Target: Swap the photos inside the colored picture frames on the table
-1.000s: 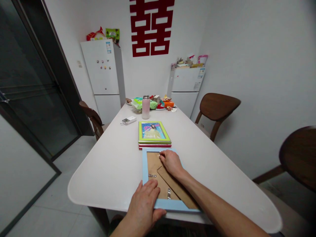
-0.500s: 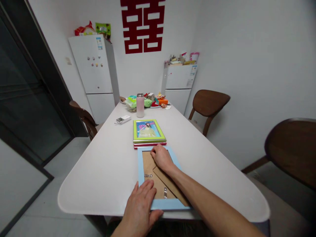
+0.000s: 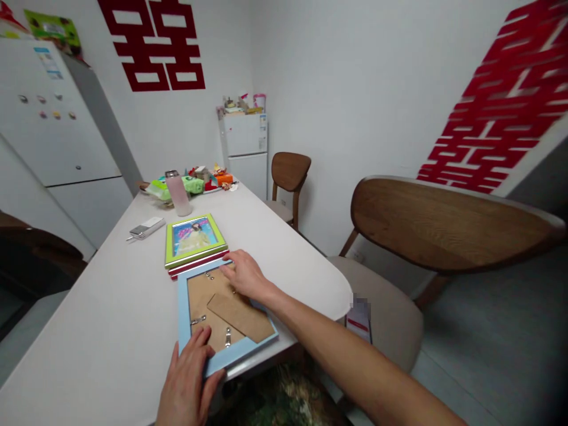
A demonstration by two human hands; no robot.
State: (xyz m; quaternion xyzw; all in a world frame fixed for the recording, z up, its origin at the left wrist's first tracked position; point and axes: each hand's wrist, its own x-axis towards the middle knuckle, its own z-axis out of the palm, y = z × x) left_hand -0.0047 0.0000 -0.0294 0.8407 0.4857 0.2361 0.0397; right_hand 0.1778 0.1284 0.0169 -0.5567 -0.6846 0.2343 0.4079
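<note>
A light-blue picture frame (image 3: 183, 307) lies face down at the near edge of the white table (image 3: 89, 319), its brown backing board and metal clips showing. My left hand (image 3: 189, 381) grips the frame's near edge, thumb under it and fingers over the rim. My right hand (image 3: 243, 273) rests on the frame's far right corner, fingers pressed flat on the backing. Just beyond it sits a green frame (image 3: 193, 238) with a photo, stacked on a red frame (image 3: 199, 264).
A pink bottle (image 3: 180, 192), a small silver device (image 3: 144, 228) and packets of snacks (image 3: 195, 180) lie farther up the table. Wooden chairs (image 3: 444, 222) stand to the right, one close by. Two white fridges stand along the far wall.
My head has turned right, so the table has slid left in view and the near chair fills the right side. My right hand has shifted from the frame's top edge to its far right corner.
</note>
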